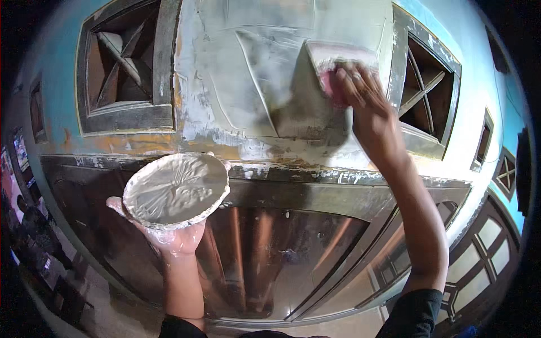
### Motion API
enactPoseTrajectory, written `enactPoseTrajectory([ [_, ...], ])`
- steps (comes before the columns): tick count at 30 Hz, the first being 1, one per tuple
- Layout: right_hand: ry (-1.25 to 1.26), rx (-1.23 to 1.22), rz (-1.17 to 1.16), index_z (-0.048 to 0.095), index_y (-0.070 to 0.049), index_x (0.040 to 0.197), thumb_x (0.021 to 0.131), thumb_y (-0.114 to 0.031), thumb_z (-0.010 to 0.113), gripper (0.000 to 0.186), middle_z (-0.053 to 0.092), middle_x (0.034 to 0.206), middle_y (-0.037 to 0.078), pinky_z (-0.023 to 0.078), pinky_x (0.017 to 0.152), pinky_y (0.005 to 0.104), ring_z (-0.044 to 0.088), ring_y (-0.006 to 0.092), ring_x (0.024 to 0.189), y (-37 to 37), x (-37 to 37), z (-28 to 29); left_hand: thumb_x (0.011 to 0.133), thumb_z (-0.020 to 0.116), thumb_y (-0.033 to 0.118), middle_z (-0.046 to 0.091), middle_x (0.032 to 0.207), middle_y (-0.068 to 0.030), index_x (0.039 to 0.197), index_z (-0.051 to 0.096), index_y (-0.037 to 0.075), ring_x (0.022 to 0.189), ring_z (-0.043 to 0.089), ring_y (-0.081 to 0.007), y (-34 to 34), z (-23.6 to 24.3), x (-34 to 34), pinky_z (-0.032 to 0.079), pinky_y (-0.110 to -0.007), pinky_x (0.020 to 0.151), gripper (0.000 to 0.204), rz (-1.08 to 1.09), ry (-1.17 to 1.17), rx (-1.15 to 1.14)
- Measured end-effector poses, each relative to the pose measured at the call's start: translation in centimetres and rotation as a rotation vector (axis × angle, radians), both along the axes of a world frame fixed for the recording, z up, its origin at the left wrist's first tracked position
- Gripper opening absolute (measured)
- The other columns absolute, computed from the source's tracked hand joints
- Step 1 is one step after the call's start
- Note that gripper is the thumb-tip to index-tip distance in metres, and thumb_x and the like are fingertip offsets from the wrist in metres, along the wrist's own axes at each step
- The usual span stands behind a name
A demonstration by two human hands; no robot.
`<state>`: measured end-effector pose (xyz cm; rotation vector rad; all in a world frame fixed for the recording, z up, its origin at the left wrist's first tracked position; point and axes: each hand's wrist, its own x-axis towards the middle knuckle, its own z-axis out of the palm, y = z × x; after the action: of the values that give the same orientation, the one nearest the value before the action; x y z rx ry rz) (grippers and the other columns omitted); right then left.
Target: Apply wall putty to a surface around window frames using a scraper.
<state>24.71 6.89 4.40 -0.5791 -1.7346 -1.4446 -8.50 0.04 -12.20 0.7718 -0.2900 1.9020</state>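
My left hand (177,239), smeared with white, holds up a round bowl (163,226) from below, its fingers partly hidden behind it. Grey-white putty (180,191), ridged on top, fills the bowl, and its rim is crusted. Higher up and to the right, my right hand (369,101) grips a wide putty spreader (345,54) with a pinkish body. The spreader lies against the wall panel (248,84), its broad edge coated in pale putty. Wet, smooth putty with raised lines covers the panel around it.
Wooden vents with crossed slats flank the panel, one on the left (127,67) and one on the right (425,84). Beneath runs a dark wooden door frame (315,197) with glossy panes. Another door (484,253) stands at the far right.
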Motion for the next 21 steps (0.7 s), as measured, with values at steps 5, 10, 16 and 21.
enactPoseTrajectory([
  [5,0.019,0.045,0.076,0.06,-0.01,0.141,0.09,0.009,0.057,0.055,0.059,0.144,0.017,0.046,0.114,0.0515,0.048,0.0342,0.142,-2.7,-0.3,1.2,0.079,0.049,0.092,0.055,0.146,-0.0176,0.145,0.051,0.005,0.128,0.056,-0.0403,-0.1,0.0,0.0,0.049,-0.061,0.104,0.11,-0.003,0.012,0.026],
  [10,-0.046,0.187,0.13,0.063,0.005,0.129,0.079,0.021,0.05,0.054,0.067,0.128,0.023,0.047,0.112,0.0474,0.06,0.0383,0.127,-4.0,0.2,11.3,0.078,0.049,0.092,0.055,0.146,-0.0173,0.145,0.051,0.005,0.129,0.055,-0.0402,0.1,0.2,0.5,0.049,-0.061,0.104,0.11,-0.014,0.025,0.044],
  [16,0.023,0.068,-0.077,0.053,-0.008,0.146,0.091,0.012,0.048,0.059,0.057,0.147,0.015,0.04,0.12,0.0464,0.051,0.0335,0.14,0.3,2.8,3.5,0.078,0.049,0.092,0.054,0.146,-0.017,0.146,0.051,0.006,0.129,0.055,-0.04,0.3,0.3,0.9,0.049,-0.062,0.104,0.11,-0.031,0.048,0.064],
  [21,-0.033,-0.203,-0.093,0.049,-0.008,0.151,0.093,0.008,0.048,0.06,0.046,0.157,0.017,0.036,0.121,0.0526,0.032,0.0356,0.152,-2.3,1.1,-6.9,0.077,0.049,0.093,0.054,0.147,-0.0171,0.146,0.051,0.006,0.131,0.054,-0.0405,0.2,-0.5,0.5,0.047,-0.063,0.105,0.11,-0.048,0.018,0.079],
])
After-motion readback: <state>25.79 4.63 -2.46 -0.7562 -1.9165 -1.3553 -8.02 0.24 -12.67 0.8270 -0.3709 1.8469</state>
